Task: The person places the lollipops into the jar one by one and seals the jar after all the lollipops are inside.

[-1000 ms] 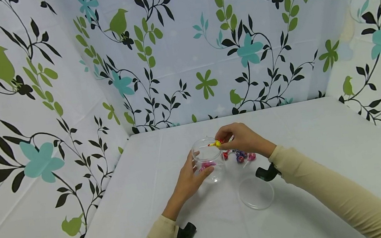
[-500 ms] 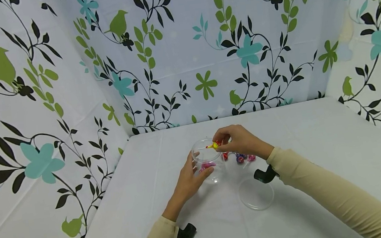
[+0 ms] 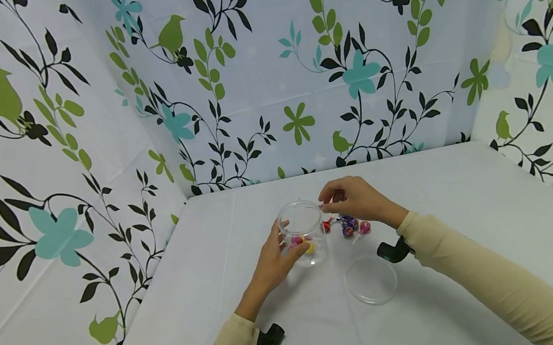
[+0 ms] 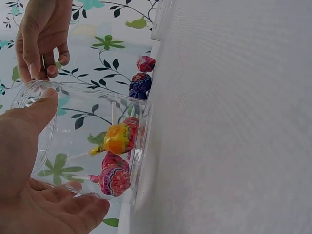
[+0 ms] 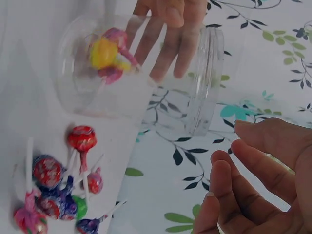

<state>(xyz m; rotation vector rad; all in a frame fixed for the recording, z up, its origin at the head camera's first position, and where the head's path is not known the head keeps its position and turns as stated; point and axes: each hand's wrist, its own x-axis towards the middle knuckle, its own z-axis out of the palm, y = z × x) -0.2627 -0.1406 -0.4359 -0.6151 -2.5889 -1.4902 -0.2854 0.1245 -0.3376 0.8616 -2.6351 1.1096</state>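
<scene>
My left hand (image 3: 274, 260) grips a clear plastic jar (image 3: 313, 233) by its side, thumb across the front and fingers behind. The jar stands upright on the table, its mouth uncovered. Inside, at the bottom, lie a yellow-wrapped lollipop (image 4: 117, 139) and a few pink and red ones, among them a pink lollipop (image 4: 114, 179). My right hand (image 3: 355, 199) is just beside the jar's rim on the right, fingers loosely bent and holding nothing, as the right wrist view (image 5: 258, 180) shows.
On the white table (image 3: 425, 190), right of the jar, lies a cluster of several lollipops, including a red lollipop (image 5: 82, 138) and a blue-purple lollipop (image 5: 48, 170). A clear round lid (image 3: 371, 280) lies nearer me. A patterned curtain (image 3: 247, 85) surrounds the table.
The yellow lollipop, earlier pinched by my right hand over the jar's mouth, has dropped inside. My right hand has let go and moved right of the rim. The left hand stays put.
</scene>
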